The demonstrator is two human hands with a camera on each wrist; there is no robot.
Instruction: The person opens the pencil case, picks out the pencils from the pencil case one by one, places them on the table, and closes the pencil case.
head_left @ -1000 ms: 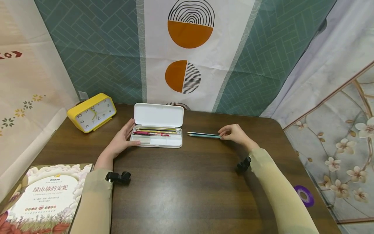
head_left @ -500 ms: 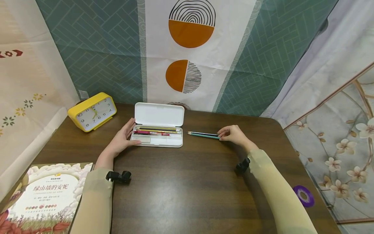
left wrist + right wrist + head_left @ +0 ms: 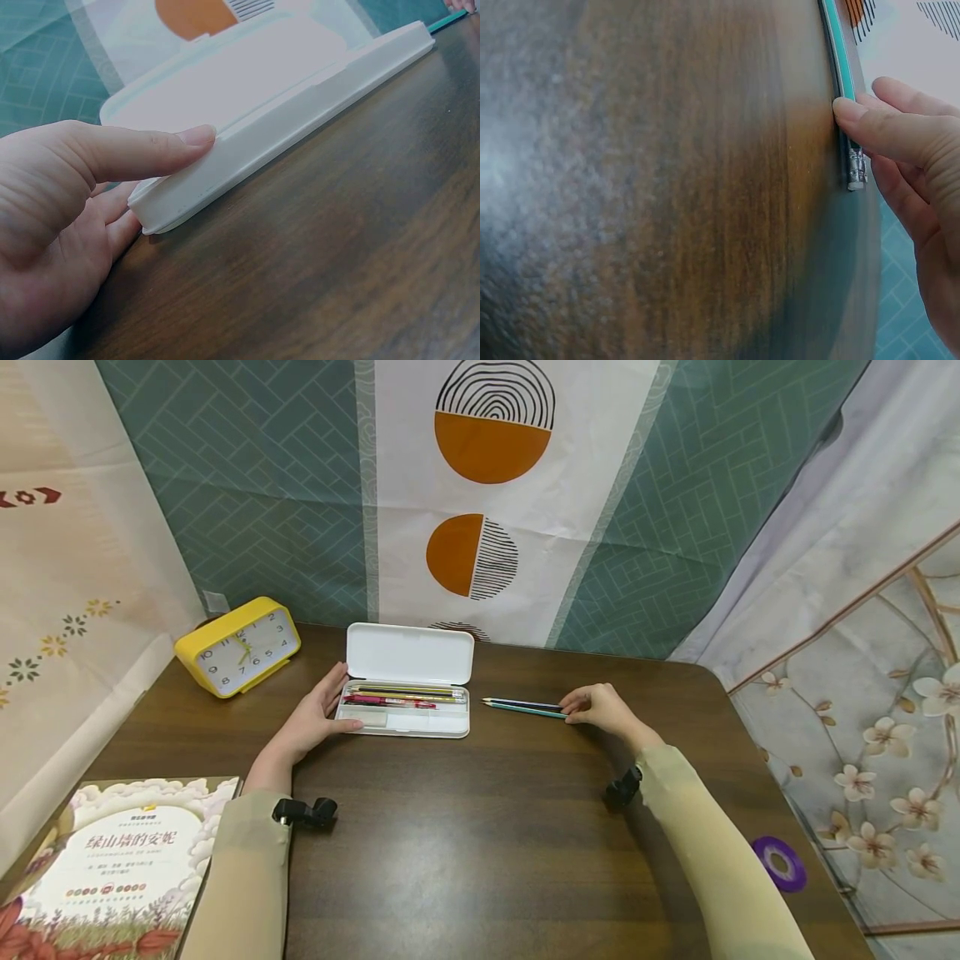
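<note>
A white pencil case [image 3: 411, 653] lies with its lid raised at the back of the table. Several pencils [image 3: 408, 692] and a red pen [image 3: 386, 700] are in its tray, beside a pale block [image 3: 365, 718] near the front left. My left hand [image 3: 309, 717] holds the case's left end, thumb on the front rim and fingers behind the end. To the right of the case, my right hand [image 3: 602, 708] pinches a green pencil [image 3: 838, 49] and a darker pencil [image 3: 517, 702] near their eraser ends. Their sharpened tips point left toward the case.
A yellow alarm clock [image 3: 238, 647] stands at the back left. On the near left lies a book [image 3: 127, 860], partly under the left forearm. A roll of purple tape [image 3: 780, 863] is near the right edge. Patterned cloth [image 3: 637, 527] hangs behind the brown table [image 3: 465, 827].
The two pencils' tips have come closer together, and my right hand has shifted very slightly toward me. My left hand stays on the pencil case.
</note>
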